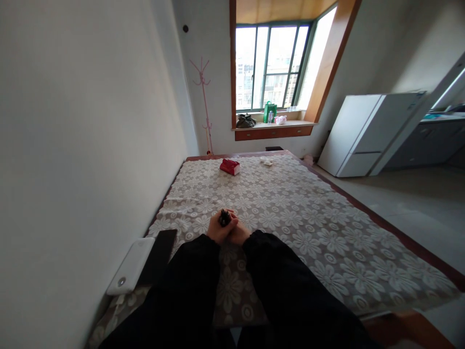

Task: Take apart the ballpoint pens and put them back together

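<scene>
Black, small and mostly hidden: a dark object (224,217) sits pinched where both hands meet, above the floral bedspread (327,232), roughly at the frame's centre. I read the left hand (218,230) as curled around the object's lower part, fingers closed on it; the right hand (240,232) presses in from the 3 o'clock side, its fingertips wrapped over the same piece, so both are grasping it. I cannot tell what the object is; it is too small and too covered. Both black sleeves (203,271) run up from 6 o'clock. At 8 o'clock of the hands lie a white flat device (131,265) and a dark flat slab (159,256) just beside it, along the wall edge of the bed. At 12 o'clock, well apart, a red packet (230,166) rests on the bedspread, a pale scrap (267,161) near it at 1 o'clock. A fridge (366,133) stands at 2 o'clock, and a window ledge (272,125) holds bags. My judgement on handling: since the work is a two-handed fiddle with a tiny part, I would keep one hand as the steady anchor, let the other do the turning or pulling, and tilt the piece toward the camera so I can see it.
</scene>
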{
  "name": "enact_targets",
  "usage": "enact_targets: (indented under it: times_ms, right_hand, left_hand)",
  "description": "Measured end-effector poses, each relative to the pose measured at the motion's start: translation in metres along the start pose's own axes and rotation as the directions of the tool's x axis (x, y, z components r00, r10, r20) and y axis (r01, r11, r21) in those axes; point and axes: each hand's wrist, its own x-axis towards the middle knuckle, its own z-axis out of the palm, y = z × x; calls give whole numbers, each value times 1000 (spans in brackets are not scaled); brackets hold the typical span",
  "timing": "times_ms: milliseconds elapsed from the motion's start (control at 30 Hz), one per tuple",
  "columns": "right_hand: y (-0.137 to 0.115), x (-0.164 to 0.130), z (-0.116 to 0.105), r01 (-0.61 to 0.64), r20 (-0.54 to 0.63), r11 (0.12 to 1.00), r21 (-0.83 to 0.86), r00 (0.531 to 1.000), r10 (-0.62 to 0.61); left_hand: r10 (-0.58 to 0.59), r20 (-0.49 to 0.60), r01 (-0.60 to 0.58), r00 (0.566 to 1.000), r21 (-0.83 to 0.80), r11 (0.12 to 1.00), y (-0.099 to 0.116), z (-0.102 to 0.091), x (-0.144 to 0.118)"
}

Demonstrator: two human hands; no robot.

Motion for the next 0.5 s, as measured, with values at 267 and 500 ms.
enact_targets:
  times_ms: [267,500]
  right_hand:
    - [-3,-7,-2,112,66,950,-290,993,-97]
    - [2,3,-9,50,-110,999,10,993,-49]
  left_hand:
    - [-166,-261,125,951,-165,978,-17,-10,5]
    - [-168,-199,218,965,262,940,-36,-24,14]
